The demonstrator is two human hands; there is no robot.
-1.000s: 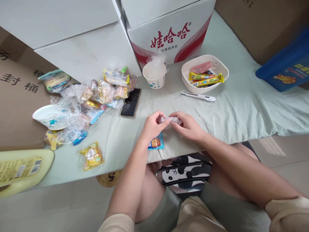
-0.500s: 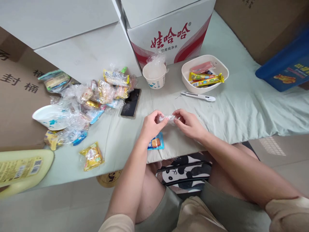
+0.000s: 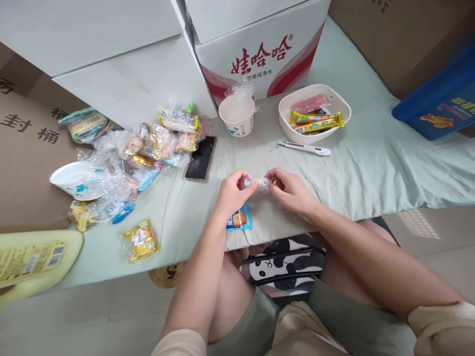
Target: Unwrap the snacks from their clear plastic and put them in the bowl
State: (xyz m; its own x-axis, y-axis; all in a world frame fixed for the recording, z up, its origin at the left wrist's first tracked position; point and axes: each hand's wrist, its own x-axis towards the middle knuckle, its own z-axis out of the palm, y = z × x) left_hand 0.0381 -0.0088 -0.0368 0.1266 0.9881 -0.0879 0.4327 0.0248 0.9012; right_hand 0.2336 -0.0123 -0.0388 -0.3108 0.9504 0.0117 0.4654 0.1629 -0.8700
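Note:
Between my two hands is a crumpled piece of clear plastic wrap [image 3: 261,184]. My left hand [image 3: 235,192] pinches its left end between thumb and fingers. The right end is pinched by my right hand [image 3: 291,190]. Just below my left hand, a blue snack packet [image 3: 240,218] lies on the green cloth, partly covered by that hand. Beyond my hands lies a white utility knife [image 3: 304,148]. A dark phone [image 3: 201,158] rests to the left, touching the heap of wrapped snacks [image 3: 163,141].
A paper cup [image 3: 237,118] stuffed with clear plastic and a white bowl [image 3: 285,129] of snack packets stand before a printed carton [image 3: 260,59]. At left are a tipped paper bowl [image 3: 69,180], a yellow snack [image 3: 141,241] and a yellow bottle [image 3: 40,259]. A blue container [image 3: 438,99] stands right.
Both hands stay in the same place, still pinching the plastic wrap. The wrap has shifted very slightly; nothing else has visibly moved.

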